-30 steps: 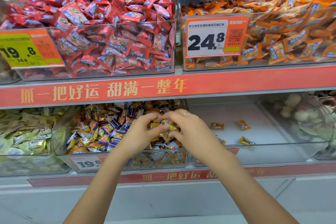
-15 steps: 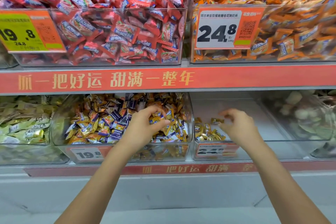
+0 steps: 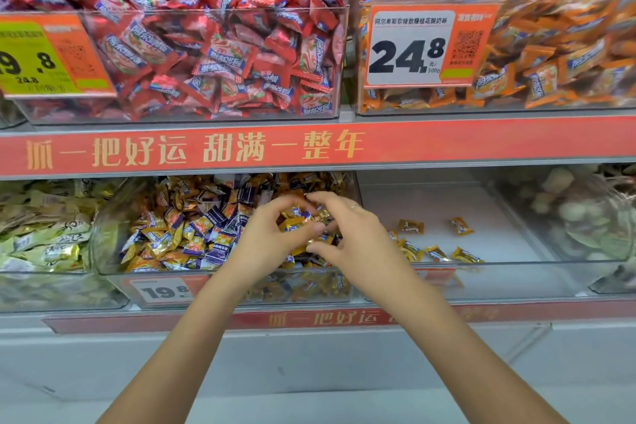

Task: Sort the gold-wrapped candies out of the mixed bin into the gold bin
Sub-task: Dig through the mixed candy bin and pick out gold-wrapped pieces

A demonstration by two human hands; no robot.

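A shop shelf with a red strip printed in gold characters fills the view, and clear plastic bins stand in two rows on it. At 11 o'clock a bin holds red-wrapped candies; at 1 o'clock another bin holds orange-wrapped candies behind a white and orange price card reading 24.8.

In the lower row, just left of centre, is the clear mixed bin of gold and dark blue wrapped candies. Both hands meet over its right part. The left hand has its fingers curled, and the thumb and fingers pinch a gold-wrapped candy. The right hand, with a ring on one finger, is curled beside it, fingertips touching the same cluster of candies; I cannot tell if it holds one of its own.

At 3 o'clock from the hands stands the clear gold bin with a white floor, where a few loose gold-wrapped candies lie near the front. At 9 o'clock a bin holds pale green wrapped sweets.
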